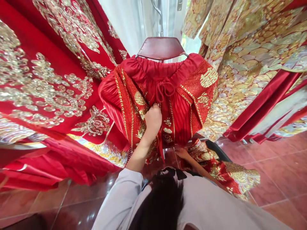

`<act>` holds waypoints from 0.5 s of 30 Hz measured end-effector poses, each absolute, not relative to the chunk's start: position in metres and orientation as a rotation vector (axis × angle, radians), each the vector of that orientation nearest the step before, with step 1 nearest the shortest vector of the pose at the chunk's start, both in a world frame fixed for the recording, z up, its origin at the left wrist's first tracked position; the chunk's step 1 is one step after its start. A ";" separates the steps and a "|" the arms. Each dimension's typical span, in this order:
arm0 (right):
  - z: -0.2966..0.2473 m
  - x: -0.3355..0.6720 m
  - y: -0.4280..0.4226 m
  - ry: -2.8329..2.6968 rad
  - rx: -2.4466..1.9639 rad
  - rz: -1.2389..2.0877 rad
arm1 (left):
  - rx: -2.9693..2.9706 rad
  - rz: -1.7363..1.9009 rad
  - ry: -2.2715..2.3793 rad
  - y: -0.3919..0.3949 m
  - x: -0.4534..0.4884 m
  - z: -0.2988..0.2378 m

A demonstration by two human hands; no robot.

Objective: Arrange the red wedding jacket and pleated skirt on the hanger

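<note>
One red skirt (182, 116) hangs from a hanger (161, 48) beside gold clothes (259, 60); the left hand (153, 117) grasps its front just below the bow (164, 88), while the right hand (183, 153) is lower, and whether it holds anything I cannot tell

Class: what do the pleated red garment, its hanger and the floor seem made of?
Red garment: soft cloth, perhaps satin, judging by sheen and fine pleats.
Hanger: plastic or varnished wood; gloss fits both. Its shiny hook suggests metal.
Floor: likely glazed tile; joints and reflections show.
</note>
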State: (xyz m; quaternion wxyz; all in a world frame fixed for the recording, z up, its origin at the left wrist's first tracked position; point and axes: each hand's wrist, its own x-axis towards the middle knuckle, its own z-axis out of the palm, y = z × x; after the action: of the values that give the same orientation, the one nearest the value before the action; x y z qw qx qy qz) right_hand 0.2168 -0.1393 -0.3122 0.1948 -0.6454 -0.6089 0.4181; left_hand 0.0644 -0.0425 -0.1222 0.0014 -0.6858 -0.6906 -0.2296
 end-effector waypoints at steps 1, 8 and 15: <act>-0.307 0.215 -0.130 -1.722 -1.853 1.165 | -2.157 -0.704 -2.159 -0.044 0.063 -0.123; -0.200 0.209 -0.101 -1.852 -1.740 0.910 | -2.187 -0.400 -2.249 -0.053 0.056 -0.132; -0.059 0.216 -0.067 -1.888 -0.882 -0.127 | -2.531 0.152 -2.254 -0.086 0.070 -0.210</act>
State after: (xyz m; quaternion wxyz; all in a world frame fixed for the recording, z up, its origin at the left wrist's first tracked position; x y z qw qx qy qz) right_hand 0.2161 -0.0672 -0.0585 0.5027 -0.3652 -0.7817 -0.0525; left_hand 0.0697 -0.0863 -0.2096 -0.1252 -0.7402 -0.6591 0.0444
